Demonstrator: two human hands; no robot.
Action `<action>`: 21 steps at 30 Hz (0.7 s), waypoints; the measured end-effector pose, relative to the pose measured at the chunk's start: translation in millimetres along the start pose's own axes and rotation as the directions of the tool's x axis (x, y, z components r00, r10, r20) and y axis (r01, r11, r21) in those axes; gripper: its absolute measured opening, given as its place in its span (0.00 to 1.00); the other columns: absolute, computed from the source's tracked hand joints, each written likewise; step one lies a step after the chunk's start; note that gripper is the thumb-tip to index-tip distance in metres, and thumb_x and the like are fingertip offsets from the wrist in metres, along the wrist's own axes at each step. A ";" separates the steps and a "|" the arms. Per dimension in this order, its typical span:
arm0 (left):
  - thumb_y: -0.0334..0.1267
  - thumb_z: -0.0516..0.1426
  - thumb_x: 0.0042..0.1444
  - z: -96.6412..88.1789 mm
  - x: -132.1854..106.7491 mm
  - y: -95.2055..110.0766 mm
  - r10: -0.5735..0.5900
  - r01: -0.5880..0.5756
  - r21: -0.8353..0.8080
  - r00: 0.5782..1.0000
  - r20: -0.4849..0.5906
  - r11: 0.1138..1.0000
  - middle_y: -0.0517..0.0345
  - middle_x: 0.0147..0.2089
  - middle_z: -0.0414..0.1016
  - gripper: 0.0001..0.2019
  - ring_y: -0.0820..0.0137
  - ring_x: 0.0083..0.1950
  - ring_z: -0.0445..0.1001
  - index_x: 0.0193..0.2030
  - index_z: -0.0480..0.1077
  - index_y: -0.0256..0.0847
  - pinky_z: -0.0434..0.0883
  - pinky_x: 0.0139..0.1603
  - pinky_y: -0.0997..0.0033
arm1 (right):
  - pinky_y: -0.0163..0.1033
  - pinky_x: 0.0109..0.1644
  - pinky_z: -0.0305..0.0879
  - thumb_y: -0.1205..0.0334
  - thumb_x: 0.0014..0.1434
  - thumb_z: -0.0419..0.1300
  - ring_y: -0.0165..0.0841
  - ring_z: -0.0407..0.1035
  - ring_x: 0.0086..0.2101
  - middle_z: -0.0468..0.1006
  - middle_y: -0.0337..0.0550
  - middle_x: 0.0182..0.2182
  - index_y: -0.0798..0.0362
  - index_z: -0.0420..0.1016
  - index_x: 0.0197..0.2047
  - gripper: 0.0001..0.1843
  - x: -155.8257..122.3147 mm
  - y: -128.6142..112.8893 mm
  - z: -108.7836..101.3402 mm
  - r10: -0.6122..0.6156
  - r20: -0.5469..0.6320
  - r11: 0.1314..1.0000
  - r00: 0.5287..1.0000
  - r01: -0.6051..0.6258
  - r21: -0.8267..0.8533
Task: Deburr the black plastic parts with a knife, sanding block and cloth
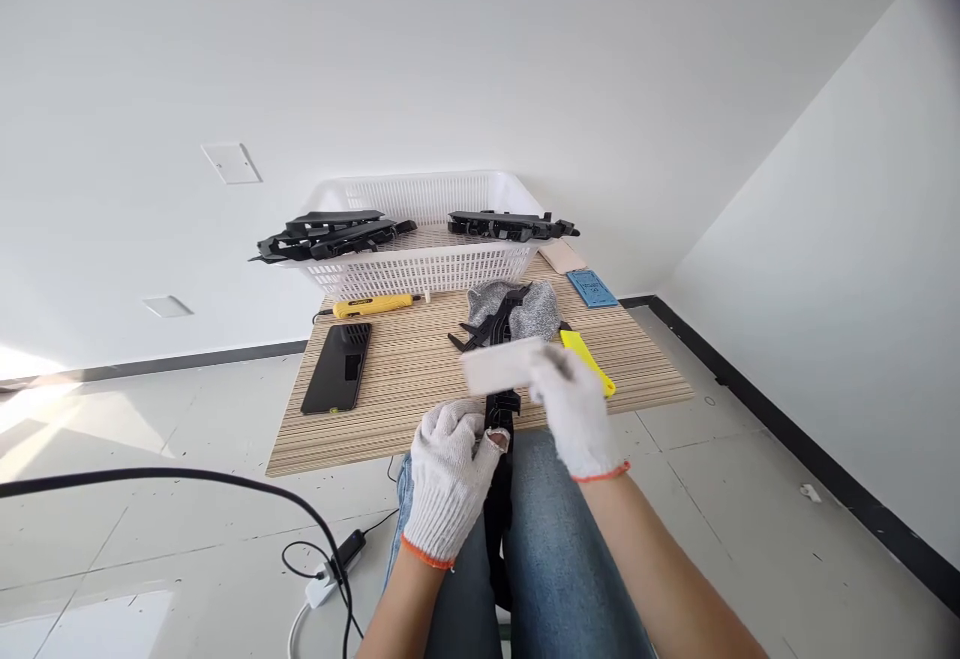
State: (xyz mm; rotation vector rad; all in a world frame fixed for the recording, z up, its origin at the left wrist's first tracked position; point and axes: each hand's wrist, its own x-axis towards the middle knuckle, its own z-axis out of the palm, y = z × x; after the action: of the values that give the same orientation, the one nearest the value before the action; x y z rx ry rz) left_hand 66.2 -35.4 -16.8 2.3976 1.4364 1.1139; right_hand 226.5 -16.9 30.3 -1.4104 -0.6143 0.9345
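My left hand [454,469], in a white knit glove with an orange cuff, is closed around the near part of a long black plastic trim piece [502,404]. That piece runs from between my knees over the table's front edge, its far end resting on a grey speckled cloth [536,311]. Slightly blurred, my gloved right hand [574,404] grips a pale flat rectangular strip [496,367] above the trim piece, hiding part of it. Whether the strip touches the black plastic I cannot tell. Black pliers-like handles [470,336] lie left of the trim piece.
A white plastic basket [420,274] with several black parts stands at the back. On the wood-striped table [405,369] lie a yellow tool [375,306], a black phone [337,367], a blue packet [592,288] and a bright yellow object [587,361]. A black cable [187,472] crosses the left.
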 end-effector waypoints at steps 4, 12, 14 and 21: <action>0.34 0.62 0.61 -0.3 0.0 0.3 -0.005 0.005 -0.003 1.000 -0.004 1.000 0.56 0.40 0.80 0.06 0.62 0.43 0.75 0.33 0.71 0.43 0.69 0.44 0.61 | 0.33 0.22 0.60 0.47 0.47 0.69 0.27 0.64 0.23 0.73 0.35 0.25 0.52 0.76 0.38 0.20 -1.6 -3.9 -3.7 0.010 0.046 0.998 0.999 -0.007 -0.069; 0.35 0.63 0.60 -3.8 1.5 1.6 -0.010 0.010 0.015 1.000 0.007 1.000 0.56 0.39 0.78 0.06 0.63 0.43 0.74 0.33 0.71 0.43 0.70 0.43 0.63 | 0.30 0.24 0.61 0.51 0.48 0.70 0.24 0.62 0.22 0.72 0.32 0.26 0.51 0.74 0.43 0.21 -0.3 1.5 -18.0 -0.003 0.259 0.997 0.966 0.022 -0.071; 0.35 0.63 0.60 -3.3 1.1 1.4 -0.009 0.009 0.040 1.000 0.011 0.999 0.56 0.38 0.77 0.06 0.63 0.41 0.73 0.33 0.71 0.43 0.69 0.42 0.63 | 0.29 0.19 0.55 0.50 0.51 0.68 0.22 0.55 0.17 0.67 0.27 0.21 0.50 0.73 0.46 0.22 -3.9 -0.5 -25.9 0.077 0.403 0.991 0.912 -0.025 -0.133; 0.34 0.63 0.59 0.1 0.2 1.2 0.004 -0.005 -0.013 1.000 -0.026 1.000 0.56 0.39 0.78 0.04 0.63 0.42 0.74 0.35 0.71 0.43 0.69 0.43 0.63 | 0.33 0.13 0.50 0.42 0.53 0.62 0.27 0.56 0.11 0.70 0.32 0.19 0.49 0.71 0.46 0.23 -10.8 -3.1 -33.4 0.135 0.388 0.981 0.912 -0.179 0.079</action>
State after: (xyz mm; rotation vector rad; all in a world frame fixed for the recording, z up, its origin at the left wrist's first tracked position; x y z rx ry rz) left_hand 67.2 -35.8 -16.2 2.3877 1.4278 1.1558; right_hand 249.2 -43.9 31.6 -1.1955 -0.7297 1.3719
